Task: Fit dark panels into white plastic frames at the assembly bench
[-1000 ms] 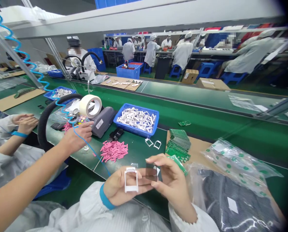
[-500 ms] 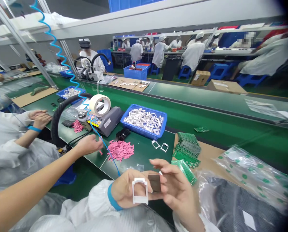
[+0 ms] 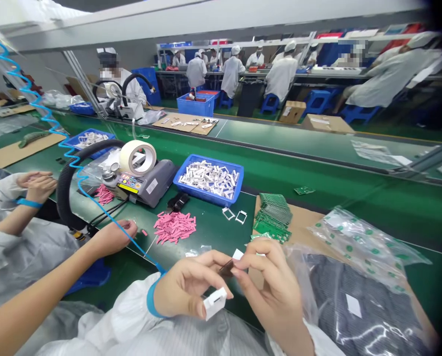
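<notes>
My left hand [image 3: 185,289] is closed round a small white plastic frame [image 3: 215,302], which is tilted edge-on below my fingers. My right hand [image 3: 269,287] pinches a thin dark square panel [image 3: 226,268] with a white tab [image 3: 237,254] at its top corner. The fingertips of both hands meet at the panel, low in the middle of the view above the near edge of the green bench [image 3: 213,232]. A co-worker's bare arm [image 3: 50,287] reaches in from the left, with that hand [image 3: 113,236] resting on the bench beside the pink pieces.
A blue bin of white frames [image 3: 209,179], a pile of pink pieces [image 3: 174,227], two loose frames [image 3: 234,215], stacked green circuit boards [image 3: 274,215] and a tape dispenser [image 3: 141,173] lie ahead. Plastic bags with dark trays [image 3: 354,301] sit at right. Workers sit beyond the conveyor.
My left hand has turned the white frame from flat-on to edge-on and lowered it. The dark panel has tilted edge-on between both hands. The co-worker's hand drew back toward the bench edge.
</notes>
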`<action>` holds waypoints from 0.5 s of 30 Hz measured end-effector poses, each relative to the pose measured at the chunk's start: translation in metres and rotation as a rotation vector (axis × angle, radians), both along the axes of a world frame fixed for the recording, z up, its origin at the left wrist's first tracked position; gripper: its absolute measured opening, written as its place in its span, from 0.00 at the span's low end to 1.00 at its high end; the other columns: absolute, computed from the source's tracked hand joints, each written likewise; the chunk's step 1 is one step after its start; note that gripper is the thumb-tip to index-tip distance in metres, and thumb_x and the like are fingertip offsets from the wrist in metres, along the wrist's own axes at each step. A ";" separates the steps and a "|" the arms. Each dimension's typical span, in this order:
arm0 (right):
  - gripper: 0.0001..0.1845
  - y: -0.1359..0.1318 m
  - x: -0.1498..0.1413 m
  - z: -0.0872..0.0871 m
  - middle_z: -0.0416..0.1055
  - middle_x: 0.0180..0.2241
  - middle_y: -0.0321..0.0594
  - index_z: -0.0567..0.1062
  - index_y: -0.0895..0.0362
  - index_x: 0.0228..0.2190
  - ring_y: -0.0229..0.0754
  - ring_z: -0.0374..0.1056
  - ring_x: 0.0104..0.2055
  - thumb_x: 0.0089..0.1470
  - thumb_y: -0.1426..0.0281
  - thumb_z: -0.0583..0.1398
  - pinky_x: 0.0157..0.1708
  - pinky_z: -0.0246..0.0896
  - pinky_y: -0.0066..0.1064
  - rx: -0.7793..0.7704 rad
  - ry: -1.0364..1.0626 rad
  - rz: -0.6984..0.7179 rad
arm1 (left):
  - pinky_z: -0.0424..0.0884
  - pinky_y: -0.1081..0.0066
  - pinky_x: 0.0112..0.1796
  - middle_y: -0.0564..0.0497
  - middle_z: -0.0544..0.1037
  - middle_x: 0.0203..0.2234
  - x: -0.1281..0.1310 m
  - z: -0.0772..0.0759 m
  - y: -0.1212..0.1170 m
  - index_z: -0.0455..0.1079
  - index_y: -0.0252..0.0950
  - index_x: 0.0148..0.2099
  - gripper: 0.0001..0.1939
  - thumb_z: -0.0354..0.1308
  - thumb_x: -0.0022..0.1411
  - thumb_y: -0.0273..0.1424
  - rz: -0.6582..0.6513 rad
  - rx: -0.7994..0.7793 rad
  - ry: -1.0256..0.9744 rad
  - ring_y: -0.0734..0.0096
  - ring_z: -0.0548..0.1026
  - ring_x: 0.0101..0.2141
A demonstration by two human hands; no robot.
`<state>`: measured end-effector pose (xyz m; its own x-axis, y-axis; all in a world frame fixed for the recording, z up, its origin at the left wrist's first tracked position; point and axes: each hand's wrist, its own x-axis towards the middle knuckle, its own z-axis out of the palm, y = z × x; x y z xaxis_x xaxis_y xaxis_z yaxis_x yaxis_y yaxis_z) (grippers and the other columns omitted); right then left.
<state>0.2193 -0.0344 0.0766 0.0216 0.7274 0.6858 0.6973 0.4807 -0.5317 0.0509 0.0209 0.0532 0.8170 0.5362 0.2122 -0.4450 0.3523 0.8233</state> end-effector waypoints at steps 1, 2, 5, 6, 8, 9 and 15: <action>0.06 0.001 0.000 -0.001 0.63 0.30 0.38 0.67 0.53 0.31 0.42 0.61 0.34 0.55 0.76 0.57 0.33 0.59 0.38 0.007 -0.017 -0.012 | 0.61 0.61 0.52 0.43 0.68 0.46 0.000 0.000 0.000 0.79 0.41 0.41 0.17 0.67 0.48 0.40 -0.002 0.004 -0.003 0.60 0.68 0.48; 0.06 0.001 0.001 -0.001 0.63 0.30 0.38 0.68 0.53 0.31 0.42 0.61 0.34 0.54 0.77 0.57 0.33 0.59 0.39 0.012 -0.033 -0.018 | 0.61 0.61 0.53 0.43 0.68 0.46 0.001 0.000 -0.001 0.79 0.41 0.41 0.17 0.67 0.48 0.40 0.001 0.008 -0.004 0.59 0.68 0.48; 0.05 0.002 0.002 -0.004 0.63 0.29 0.38 0.68 0.54 0.30 0.42 0.61 0.35 0.54 0.76 0.57 0.34 0.59 0.38 0.011 -0.056 -0.018 | 0.60 0.59 0.54 0.42 0.69 0.46 0.001 0.000 -0.001 0.78 0.41 0.42 0.17 0.67 0.49 0.39 0.022 0.032 0.002 0.57 0.67 0.50; 0.05 0.003 0.003 -0.005 0.63 0.29 0.38 0.68 0.54 0.30 0.42 0.61 0.35 0.55 0.76 0.57 0.33 0.58 0.38 0.003 -0.060 -0.011 | 0.59 0.59 0.54 0.42 0.69 0.46 0.001 0.000 -0.001 0.78 0.41 0.42 0.17 0.67 0.49 0.39 0.028 0.046 0.005 0.57 0.67 0.50; 0.04 0.002 0.005 -0.007 0.63 0.29 0.38 0.67 0.54 0.30 0.43 0.60 0.34 0.56 0.74 0.56 0.34 0.58 0.39 -0.019 -0.064 -0.003 | 0.58 0.58 0.55 0.42 0.69 0.46 0.000 0.002 0.000 0.78 0.42 0.43 0.17 0.66 0.49 0.40 0.034 0.075 0.010 0.56 0.67 0.51; 0.04 0.002 0.005 -0.008 0.63 0.29 0.38 0.67 0.53 0.30 0.43 0.61 0.35 0.56 0.73 0.56 0.35 0.58 0.39 -0.034 -0.070 -0.002 | 0.58 0.58 0.55 0.42 0.70 0.46 0.000 0.002 0.001 0.78 0.42 0.43 0.18 0.66 0.49 0.40 0.033 0.090 0.014 0.56 0.67 0.51; 0.05 0.004 0.008 -0.011 0.65 0.28 0.38 0.68 0.53 0.28 0.43 0.62 0.32 0.57 0.69 0.56 0.31 0.59 0.37 -0.057 -0.070 0.021 | 0.60 0.55 0.55 0.42 0.69 0.45 -0.003 -0.001 0.003 0.78 0.44 0.41 0.19 0.68 0.45 0.43 0.036 0.116 0.079 0.56 0.69 0.48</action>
